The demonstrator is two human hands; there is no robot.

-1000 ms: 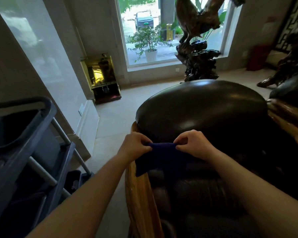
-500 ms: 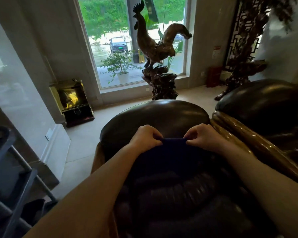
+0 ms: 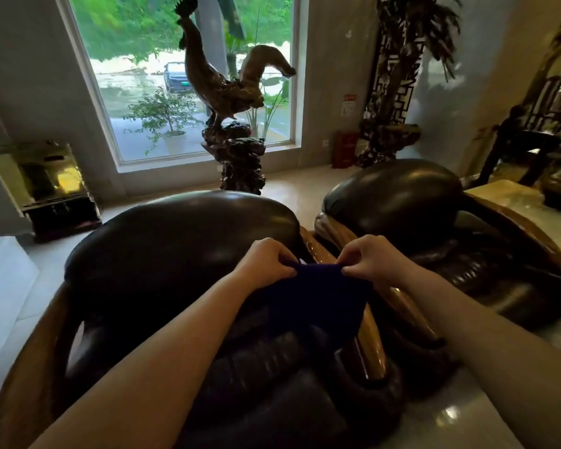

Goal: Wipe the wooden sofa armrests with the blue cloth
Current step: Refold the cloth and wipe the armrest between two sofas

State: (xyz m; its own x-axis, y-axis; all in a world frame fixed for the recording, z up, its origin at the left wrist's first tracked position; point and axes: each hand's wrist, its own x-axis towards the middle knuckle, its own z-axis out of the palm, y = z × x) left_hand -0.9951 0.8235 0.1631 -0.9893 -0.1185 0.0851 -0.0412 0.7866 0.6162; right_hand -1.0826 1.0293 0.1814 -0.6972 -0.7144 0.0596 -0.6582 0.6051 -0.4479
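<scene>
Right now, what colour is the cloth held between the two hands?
Dark navy blue, plain with no pattern: the cloth shows best in the head view.

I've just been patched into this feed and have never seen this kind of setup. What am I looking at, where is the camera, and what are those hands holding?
There is no machine here. A person wears one wide-angle camera on the head, looking forward and down, so the two bare arms reaching in from the bottom are their own. The left hand and the right hand each pinch the top edge of a dark blue cloth, stretched between them; both have a closed grip on it. The cloth hangs above a dark leather sofa seat and partly covers its polished wooden armrest on the right side. A second leather seat stands beyond that. Further back are a carved rooster statue, a big window and a potted plant outside it. Wiping has not visibly begun.
</scene>
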